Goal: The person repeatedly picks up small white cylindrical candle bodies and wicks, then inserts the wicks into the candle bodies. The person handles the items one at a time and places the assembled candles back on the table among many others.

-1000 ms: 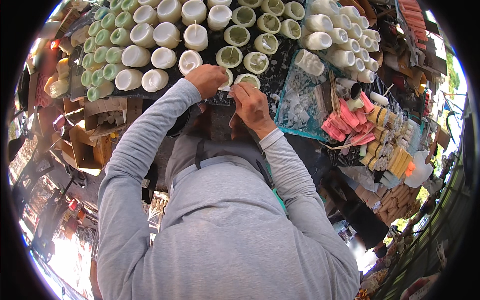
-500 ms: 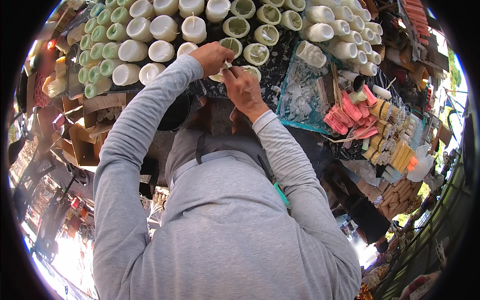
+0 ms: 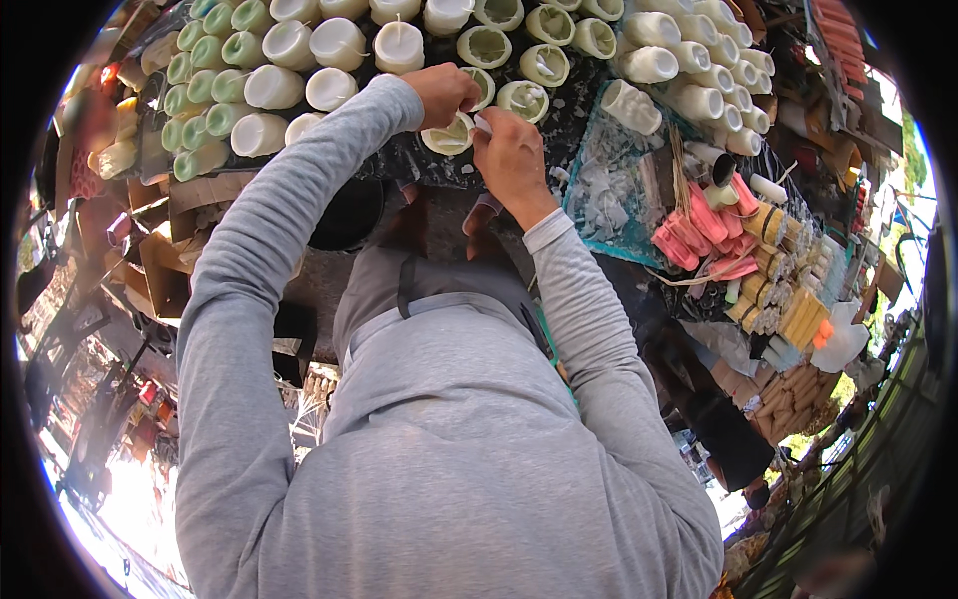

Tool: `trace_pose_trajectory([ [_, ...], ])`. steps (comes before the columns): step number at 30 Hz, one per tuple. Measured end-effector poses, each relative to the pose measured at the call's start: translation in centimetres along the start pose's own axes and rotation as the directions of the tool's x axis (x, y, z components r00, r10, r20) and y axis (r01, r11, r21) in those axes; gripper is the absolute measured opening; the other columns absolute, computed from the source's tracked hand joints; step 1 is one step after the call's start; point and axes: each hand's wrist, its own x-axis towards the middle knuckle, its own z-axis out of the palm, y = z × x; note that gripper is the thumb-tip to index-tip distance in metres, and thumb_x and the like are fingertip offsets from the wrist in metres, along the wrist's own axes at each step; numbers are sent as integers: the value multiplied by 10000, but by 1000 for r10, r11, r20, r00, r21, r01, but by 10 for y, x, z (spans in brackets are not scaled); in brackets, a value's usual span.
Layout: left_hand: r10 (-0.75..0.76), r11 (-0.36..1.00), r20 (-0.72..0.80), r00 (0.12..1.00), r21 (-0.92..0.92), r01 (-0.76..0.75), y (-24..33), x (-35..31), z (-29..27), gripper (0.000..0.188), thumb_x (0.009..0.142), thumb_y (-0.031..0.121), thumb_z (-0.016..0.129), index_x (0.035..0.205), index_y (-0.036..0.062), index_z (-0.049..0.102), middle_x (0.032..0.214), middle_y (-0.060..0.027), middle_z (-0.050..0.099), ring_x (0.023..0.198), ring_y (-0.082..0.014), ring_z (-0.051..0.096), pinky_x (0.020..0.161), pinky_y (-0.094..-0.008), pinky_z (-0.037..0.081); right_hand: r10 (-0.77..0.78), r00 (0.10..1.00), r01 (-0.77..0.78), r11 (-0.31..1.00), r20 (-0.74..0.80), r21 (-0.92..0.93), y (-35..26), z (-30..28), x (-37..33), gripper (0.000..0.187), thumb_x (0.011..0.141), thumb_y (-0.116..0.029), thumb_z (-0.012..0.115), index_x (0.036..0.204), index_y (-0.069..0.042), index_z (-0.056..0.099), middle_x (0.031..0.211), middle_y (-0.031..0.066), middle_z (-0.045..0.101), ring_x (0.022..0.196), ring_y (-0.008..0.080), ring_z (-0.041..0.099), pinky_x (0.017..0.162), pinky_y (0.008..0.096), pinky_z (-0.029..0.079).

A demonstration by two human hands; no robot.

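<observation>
My left hand hovers over the rows of candles, fingers curled and pressed together; what they pinch, if anything, is hidden. Just right of it and nearer me, my right hand grips a small white piece, perhaps wax, between thumb and fingers. Below and between the hands stands a hollow pale candle shell. Another hollow shell beside my right hand has white bits inside. Further left sit solid white candles with wicks and pale green ones.
White wax scraps lie in a teal-edged tray right of my hands, with a lumpy white candle on it. Beyond are stacked white candles, pink sticks and yellow bundles. A person's dark-clothed figure is at lower right.
My hands have moved apart, from nearly touching to a small gap. The right one now shows the white piece at its fingertips. The whole view has shifted slightly.
</observation>
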Motion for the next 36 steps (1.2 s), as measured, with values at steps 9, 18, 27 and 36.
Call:
trace_pose_trajectory([
  [9,-140,989,-86,986,-50,136,11,-14,12,287,831,-31,685,1102,23,604,997,-200,727,992,-424,706,848,-487,566,80,982,-93,993,169,71,-1,6,14,337,808,-17,667,1139,8,728,987,266,745,961,464,715,891,494,577],
  [18,-226,971,-81,971,-93,218,15,-11,4,308,813,-62,667,1101,20,594,1009,-223,733,1012,-439,707,865,-500,565,68,981,-85,993,184,82,-5,1,15,360,814,-28,686,1171,12,670,898,295,730,889,489,719,823,541,575],
  [27,-229,972,-132,964,-89,218,15,-10,10,271,852,-22,621,1116,22,575,1012,-263,717,1005,-485,682,842,-536,540,-58,998,58,997,5,47,-13,7,-3,266,834,-28,711,1098,-5,696,961,205,735,855,422,719,771,485,569],
  [36,-297,937,-474,829,-311,158,69,-57,19,205,927,51,692,1113,21,612,895,-169,717,803,-343,724,733,-444,559,660,736,-677,715,-154,-173,189,-124,-159,251,915,-201,729,1072,-7,740,942,181,723,878,386,700,812,479,553],
])
